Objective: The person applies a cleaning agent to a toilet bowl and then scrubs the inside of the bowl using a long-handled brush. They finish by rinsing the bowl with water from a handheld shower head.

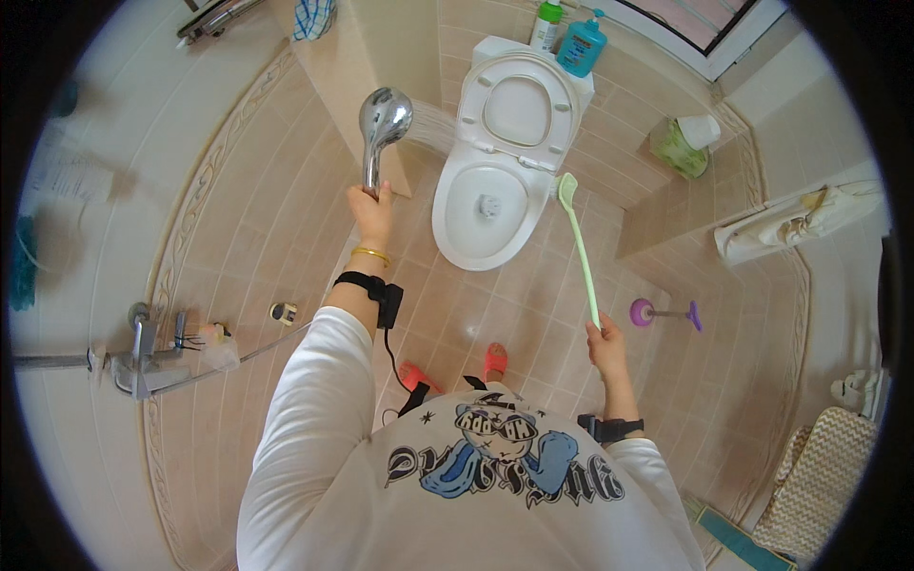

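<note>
My left hand grips the handle of a chrome shower head. Water sprays from its face toward the left side of a white toilet. In my right hand is a long pale-green toilet brush, held by the end of its handle. The brush head is against or close beside the toilet's right side, near the seat hinge; its bristles are partly hidden. The toilet seat and lid are raised, and the bowl shows water at its bottom.
A teal pump bottle and a green-capped bottle stand on the tank. A purple plunger is at the right. The shower hose runs from the faucet at the left wall. A toilet-roll holder hangs at the right.
</note>
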Tool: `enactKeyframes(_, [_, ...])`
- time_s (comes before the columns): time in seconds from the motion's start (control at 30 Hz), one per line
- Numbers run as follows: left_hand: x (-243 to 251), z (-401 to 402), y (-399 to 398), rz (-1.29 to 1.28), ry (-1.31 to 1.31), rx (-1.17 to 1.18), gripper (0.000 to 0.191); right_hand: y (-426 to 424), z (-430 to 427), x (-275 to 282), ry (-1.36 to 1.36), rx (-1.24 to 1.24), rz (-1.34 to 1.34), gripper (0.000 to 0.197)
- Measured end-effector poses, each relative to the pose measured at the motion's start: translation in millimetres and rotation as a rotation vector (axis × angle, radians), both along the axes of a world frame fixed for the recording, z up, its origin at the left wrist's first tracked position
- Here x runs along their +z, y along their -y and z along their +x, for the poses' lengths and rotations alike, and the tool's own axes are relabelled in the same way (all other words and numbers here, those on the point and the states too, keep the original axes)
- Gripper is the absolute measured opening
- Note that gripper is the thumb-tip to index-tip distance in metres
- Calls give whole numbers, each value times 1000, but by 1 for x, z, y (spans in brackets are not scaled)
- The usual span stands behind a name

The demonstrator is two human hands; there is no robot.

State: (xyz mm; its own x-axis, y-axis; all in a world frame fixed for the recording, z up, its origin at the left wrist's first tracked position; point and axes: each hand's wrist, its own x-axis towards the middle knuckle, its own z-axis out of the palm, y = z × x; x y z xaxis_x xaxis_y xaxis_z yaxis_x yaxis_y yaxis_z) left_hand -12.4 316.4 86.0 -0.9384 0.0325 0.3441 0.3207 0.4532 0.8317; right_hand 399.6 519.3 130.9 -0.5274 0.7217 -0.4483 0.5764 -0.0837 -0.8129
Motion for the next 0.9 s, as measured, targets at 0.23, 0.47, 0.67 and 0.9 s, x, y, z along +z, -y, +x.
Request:
enactKeyframes(0.23, [-7, 30, -34, 88, 50, -156, 36, -7, 7, -6, 6, -29, -12, 37])
enactKeyframes(0.47, [-24, 41, -53, 58, 34, -201, 34, -14, 13, -12, 3, -49, -21, 33])
enactKeyframes(0.67, [-27, 61, -45, 35, 86, -243, 33, -33, 19, -22, 17, -46, -18, 34])
enactKeyframes(0.9, [-8, 97, -60, -52, 87, -230, 33, -74, 9, -49, 37, 6, -94, 32])
